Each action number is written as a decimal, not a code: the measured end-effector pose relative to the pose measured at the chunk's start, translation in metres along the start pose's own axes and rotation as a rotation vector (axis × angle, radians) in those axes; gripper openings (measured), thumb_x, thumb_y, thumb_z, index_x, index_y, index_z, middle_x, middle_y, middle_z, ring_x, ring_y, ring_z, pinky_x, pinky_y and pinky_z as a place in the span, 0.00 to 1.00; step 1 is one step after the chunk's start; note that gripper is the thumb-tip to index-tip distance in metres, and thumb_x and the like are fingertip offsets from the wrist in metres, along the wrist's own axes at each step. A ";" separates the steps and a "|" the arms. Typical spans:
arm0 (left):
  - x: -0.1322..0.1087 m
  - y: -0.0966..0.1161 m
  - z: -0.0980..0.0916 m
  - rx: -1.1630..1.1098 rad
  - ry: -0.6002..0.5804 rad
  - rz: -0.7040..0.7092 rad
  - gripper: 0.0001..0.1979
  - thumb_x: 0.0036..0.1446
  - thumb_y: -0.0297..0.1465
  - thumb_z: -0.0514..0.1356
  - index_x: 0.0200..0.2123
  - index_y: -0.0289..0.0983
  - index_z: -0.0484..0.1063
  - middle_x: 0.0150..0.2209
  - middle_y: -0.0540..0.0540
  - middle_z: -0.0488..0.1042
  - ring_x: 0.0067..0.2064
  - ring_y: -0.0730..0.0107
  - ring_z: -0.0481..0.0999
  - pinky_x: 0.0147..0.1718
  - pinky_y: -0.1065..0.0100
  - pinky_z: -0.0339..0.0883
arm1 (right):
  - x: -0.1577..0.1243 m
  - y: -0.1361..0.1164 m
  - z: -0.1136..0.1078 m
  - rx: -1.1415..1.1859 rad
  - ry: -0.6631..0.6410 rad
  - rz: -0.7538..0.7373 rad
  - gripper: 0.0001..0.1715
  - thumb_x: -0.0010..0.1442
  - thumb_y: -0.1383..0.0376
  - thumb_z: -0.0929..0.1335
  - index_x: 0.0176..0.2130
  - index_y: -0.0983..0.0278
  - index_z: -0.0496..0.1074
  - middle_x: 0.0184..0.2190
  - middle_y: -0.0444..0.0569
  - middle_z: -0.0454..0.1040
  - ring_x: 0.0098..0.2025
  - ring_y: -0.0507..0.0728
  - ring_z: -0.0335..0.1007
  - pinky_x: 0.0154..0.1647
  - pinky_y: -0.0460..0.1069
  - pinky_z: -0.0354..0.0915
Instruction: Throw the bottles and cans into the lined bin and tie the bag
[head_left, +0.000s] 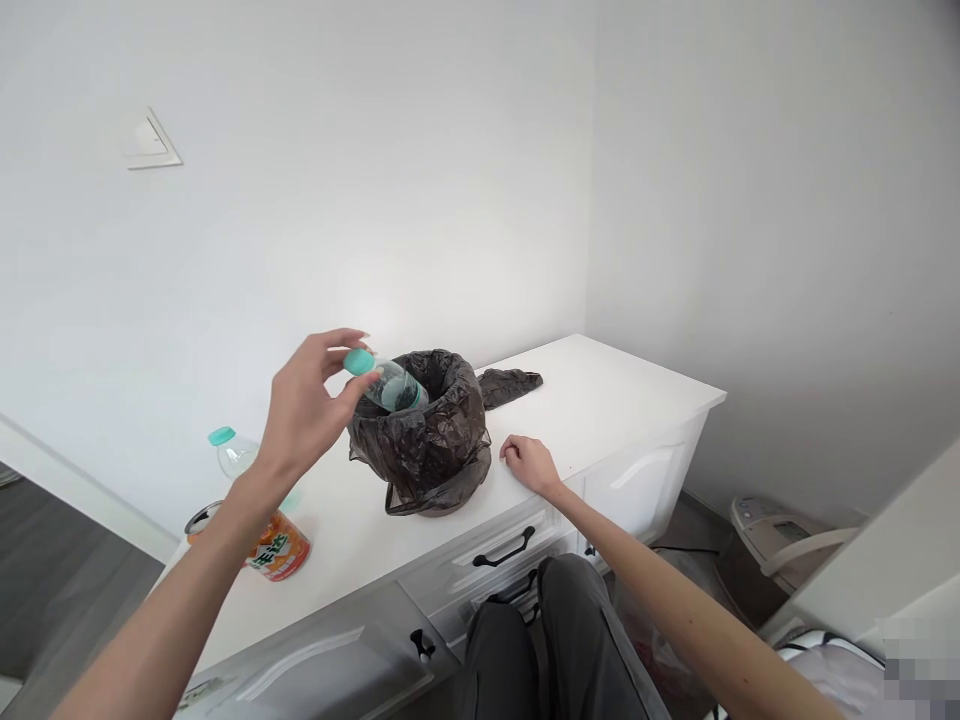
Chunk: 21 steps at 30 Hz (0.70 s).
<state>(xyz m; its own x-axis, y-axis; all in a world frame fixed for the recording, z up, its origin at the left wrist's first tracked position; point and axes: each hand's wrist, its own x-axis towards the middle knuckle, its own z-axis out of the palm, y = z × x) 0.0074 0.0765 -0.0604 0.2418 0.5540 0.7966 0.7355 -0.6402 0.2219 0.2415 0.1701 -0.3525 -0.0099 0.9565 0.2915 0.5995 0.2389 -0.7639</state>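
The clear bottle (401, 388) was located at the mouth of the bag-lined bin (420, 450), tilted, with its teal cap (358, 361) toward ten o'clock and its base toward four o'clock, lowered within the rim. The left hand (309, 398) grasped it near the cap end between thumb and fingers.

Handling: the bottle appeared empty and was judged light, thin-walled and easily dented, with a low risk of breakage. Its smooth wall was likely to slip under a loose grip. The recommended hold was the shoulder just below the cap, with light pressure; squeezing mid-body would probably have buckled it.

With the bin as dial centre, the right hand (531, 463) rested between three and four o'clock on the white cabinet (622, 395), fingers loosely curled, nothing visible in its grasp. A loose piece of black plastic (514, 386) lay at two o'clock. A second bottle (234, 455) stood near nine o'clock and an orange can (283, 550) at eight, both partly hidden by the left forearm.
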 end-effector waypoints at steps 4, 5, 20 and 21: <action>0.015 -0.033 0.012 0.033 -0.286 -0.115 0.17 0.57 0.42 0.65 0.47 0.42 0.74 0.50 0.45 0.81 0.47 0.59 0.82 0.51 0.57 0.77 | 0.001 0.001 -0.001 0.010 -0.007 -0.002 0.18 0.63 0.73 0.61 0.33 0.60 0.78 0.35 0.45 0.82 0.35 0.54 0.73 0.37 0.46 0.59; 0.019 -0.038 0.014 0.053 -0.353 -0.125 0.17 0.56 0.43 0.66 0.46 0.42 0.74 0.49 0.45 0.81 0.46 0.58 0.82 0.50 0.57 0.76 | 0.001 0.001 -0.001 0.012 -0.010 -0.001 0.18 0.62 0.73 0.61 0.33 0.60 0.78 0.35 0.45 0.82 0.35 0.54 0.73 0.37 0.46 0.59; 0.043 -0.065 0.018 0.273 -1.004 -0.144 0.22 0.57 0.55 0.57 0.42 0.51 0.84 0.43 0.51 0.84 0.42 0.60 0.80 0.38 0.67 0.71 | -0.001 -0.008 -0.007 0.019 -0.020 0.022 0.18 0.62 0.73 0.61 0.32 0.60 0.77 0.33 0.44 0.82 0.34 0.55 0.73 0.36 0.47 0.59; 0.040 -0.065 0.015 0.265 -0.969 -0.161 0.22 0.57 0.55 0.58 0.39 0.50 0.84 0.39 0.51 0.84 0.39 0.61 0.80 0.37 0.67 0.71 | -0.001 -0.009 -0.008 0.017 -0.021 0.023 0.18 0.62 0.73 0.61 0.32 0.60 0.77 0.33 0.44 0.82 0.34 0.55 0.73 0.36 0.47 0.59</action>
<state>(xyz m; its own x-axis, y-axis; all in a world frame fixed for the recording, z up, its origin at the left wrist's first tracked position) -0.0212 0.1480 -0.0517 0.4499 0.8913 -0.0561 0.8926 -0.4467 0.0611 0.2419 0.1651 -0.3413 -0.0135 0.9651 0.2617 0.5857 0.2197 -0.7802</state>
